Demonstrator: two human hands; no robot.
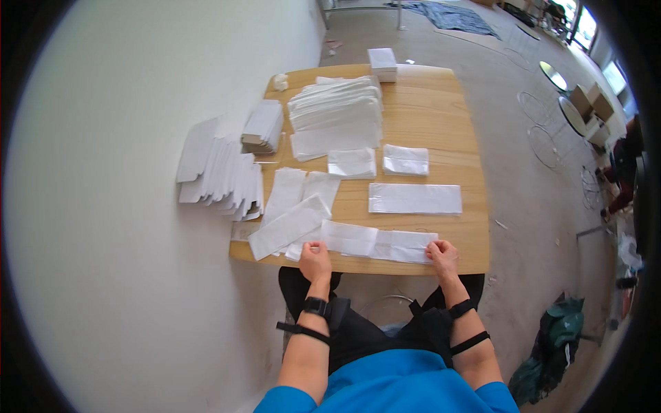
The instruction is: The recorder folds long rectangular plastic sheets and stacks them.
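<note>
A long, thin white folded sheet [350,239] lies along the near edge of the table, a crease or overlap near its middle. My left hand [315,261] is closed in a pinch at its left end, and my right hand [443,257] pinches its right end. Just beyond it rests another long folded white sheet [414,199]. Farther back are two shorter folded white pieces, one on the left [351,164] and one on the right [405,160]. Several loose white strips [289,226] overlap beside my left hand.
A big stack of white sheets [336,117] fills the table's far left. White flat boxes [261,125] and fanned white cartons [224,175] stand by the wall. A small white box stack [383,63] is at the back. A dark green bag [549,347] lies on the floor at right.
</note>
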